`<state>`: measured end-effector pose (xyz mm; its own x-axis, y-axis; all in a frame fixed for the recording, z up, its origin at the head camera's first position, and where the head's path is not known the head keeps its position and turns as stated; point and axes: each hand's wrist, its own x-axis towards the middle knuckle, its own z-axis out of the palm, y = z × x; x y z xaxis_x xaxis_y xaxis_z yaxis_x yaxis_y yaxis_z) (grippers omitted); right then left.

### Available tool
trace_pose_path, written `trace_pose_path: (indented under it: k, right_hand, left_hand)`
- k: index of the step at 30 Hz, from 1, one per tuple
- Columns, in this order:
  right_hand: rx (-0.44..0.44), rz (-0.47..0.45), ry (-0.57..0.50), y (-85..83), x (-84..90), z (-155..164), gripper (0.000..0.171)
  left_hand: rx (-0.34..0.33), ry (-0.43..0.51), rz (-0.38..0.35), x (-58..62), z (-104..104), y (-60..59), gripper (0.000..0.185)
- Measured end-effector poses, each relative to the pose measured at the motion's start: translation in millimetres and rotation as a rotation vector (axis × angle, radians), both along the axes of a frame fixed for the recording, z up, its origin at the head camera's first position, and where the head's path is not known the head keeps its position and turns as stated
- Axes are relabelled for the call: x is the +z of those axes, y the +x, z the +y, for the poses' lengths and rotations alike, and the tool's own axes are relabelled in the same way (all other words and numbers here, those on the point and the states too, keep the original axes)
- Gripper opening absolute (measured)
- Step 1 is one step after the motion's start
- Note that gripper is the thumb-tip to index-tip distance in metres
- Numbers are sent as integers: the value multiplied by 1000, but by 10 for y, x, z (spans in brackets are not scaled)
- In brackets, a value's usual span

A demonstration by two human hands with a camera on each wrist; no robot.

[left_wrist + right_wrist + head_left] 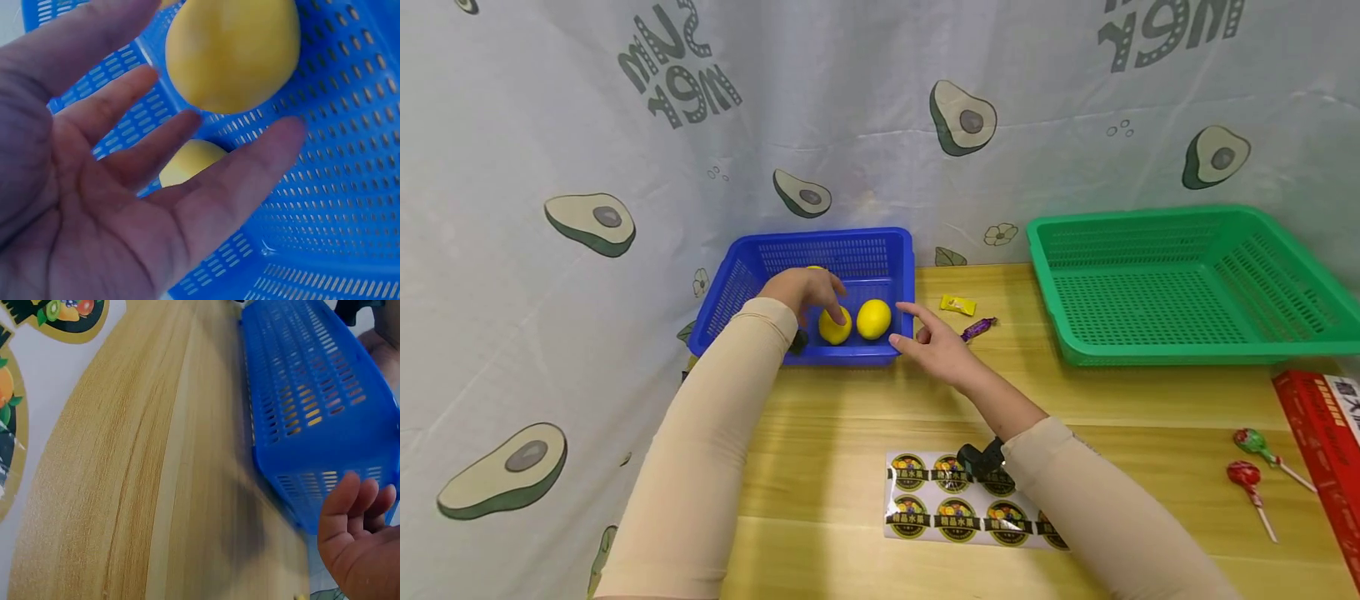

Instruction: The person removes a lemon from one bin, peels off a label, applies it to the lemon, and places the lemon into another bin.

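The left hand [803, 287] reaches into the blue basket [820, 246] from the near left, its forearm in a beige sleeve running up from the lower left of the head view. The hand is palm-down over the basket floor with its fingers [237, 169] spread and nearly straight, holding nothing; the left wrist view shows the open palm hovering above the perforated bottom, with one yellow lemon [231, 53] just beyond the fingertips and a second lemon [187, 169] partly hidden behind the fingers. In the head view the fingertips hang right over the left lemon [835, 326], though whether they touch it cannot be told. The right lemon [874, 319] lies just beside it, toward the basket's right wall; both lemons sit near the front wall, and each looks egg-shaped with its long axis tilted up and slightly to the right. The right hand [934, 350] is stretched out over the wooden table [820, 467] just outside the basket's right front corner, fingers loosely open and empty, index finger pointing toward the basket rim. The right wrist view shows its fingertips [356, 500] close to the basket's corner, apart from it.
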<state>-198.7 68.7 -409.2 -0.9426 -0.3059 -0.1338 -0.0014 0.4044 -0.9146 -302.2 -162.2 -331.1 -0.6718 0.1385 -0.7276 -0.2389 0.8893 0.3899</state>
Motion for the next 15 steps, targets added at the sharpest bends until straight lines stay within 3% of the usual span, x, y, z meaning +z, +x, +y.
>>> trace_pose_path:
  k: [7,15]
  right_hand:
    - [35,-61,-67,-24,-60,25,64]
    - [55,-67,-65,-5,-82,21,64]
  left_hand:
    - [-14,-52,-38,-26,31,-73,66]
    - [-4,-37,-85,-78,98,-133,57]
